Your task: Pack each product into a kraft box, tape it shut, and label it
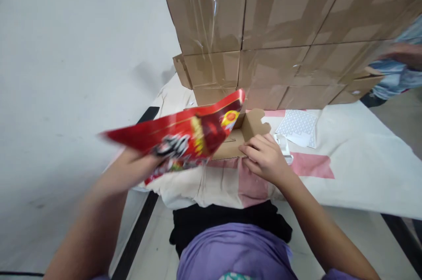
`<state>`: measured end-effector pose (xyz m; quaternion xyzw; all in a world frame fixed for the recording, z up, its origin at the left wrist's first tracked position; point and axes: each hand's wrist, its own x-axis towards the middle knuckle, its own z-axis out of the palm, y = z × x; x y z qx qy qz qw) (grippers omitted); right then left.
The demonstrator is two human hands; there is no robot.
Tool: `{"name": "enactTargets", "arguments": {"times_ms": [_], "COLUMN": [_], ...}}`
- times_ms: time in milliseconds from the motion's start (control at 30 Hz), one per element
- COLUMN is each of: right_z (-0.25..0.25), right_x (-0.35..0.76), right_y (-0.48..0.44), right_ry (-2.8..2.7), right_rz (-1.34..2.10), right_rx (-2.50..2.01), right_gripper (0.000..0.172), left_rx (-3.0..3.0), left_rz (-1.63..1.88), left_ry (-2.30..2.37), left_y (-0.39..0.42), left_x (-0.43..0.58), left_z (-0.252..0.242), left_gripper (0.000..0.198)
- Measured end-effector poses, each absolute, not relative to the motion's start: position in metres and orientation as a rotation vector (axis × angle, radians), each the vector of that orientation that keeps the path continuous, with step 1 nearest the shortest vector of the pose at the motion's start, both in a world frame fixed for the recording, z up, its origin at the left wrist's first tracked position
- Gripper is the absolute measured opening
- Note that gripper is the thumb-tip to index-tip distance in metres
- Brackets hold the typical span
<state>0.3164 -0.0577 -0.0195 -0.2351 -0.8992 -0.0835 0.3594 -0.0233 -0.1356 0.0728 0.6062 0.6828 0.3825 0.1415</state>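
Note:
My left hand point(136, 163) is closed on a red snack bag point(184, 135) and holds it up flat, just left of and above a small open cardboard box point(245, 132). The bag hides most of that hand's fingers. My right hand point(263, 157) rests at the box's near right corner with its fingers curled against the cardboard edge. The box lies on a white cloth with pink patches point(346, 157) that covers the table.
A wall of taped brown cartons point(280, 38) stands behind the box. A white sheet with a dotted pattern point(298, 126) and a small white object point(283, 143) lie right of the box. Another person's sleeve and arm point(400, 64) show at far right.

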Motion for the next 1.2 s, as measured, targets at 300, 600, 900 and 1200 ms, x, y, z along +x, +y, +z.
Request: {"name": "enactTargets", "arguments": {"times_ms": [300, 600, 900, 1200], "right_z": [-0.014, -0.029, -0.057, -0.06], "right_x": [0.322, 0.335, 0.317, 0.3], "right_y": [-0.071, -0.073, -0.025, -0.003], "right_ry": [-2.334, -1.768, -1.839, -1.612], "right_rz": [-0.311, 0.063, 0.626, 0.718], "right_rx": [-0.493, -0.772, -0.758, -1.105], "right_gripper": [0.011, 0.069, 0.045, 0.061], "left_rx": [2.296, 2.154, 1.957, 1.718], "left_rz": [-0.336, 0.925, 1.621, 1.388], "left_ry": [1.352, 1.282, 1.291, 1.393], "left_y": [-0.02, -0.048, -0.078, -0.06], "left_x": [0.075, 0.011, -0.002, -0.001], "left_z": [0.082, 0.065, -0.073, -0.067], "left_gripper": [0.036, 0.027, 0.082, 0.077]}}
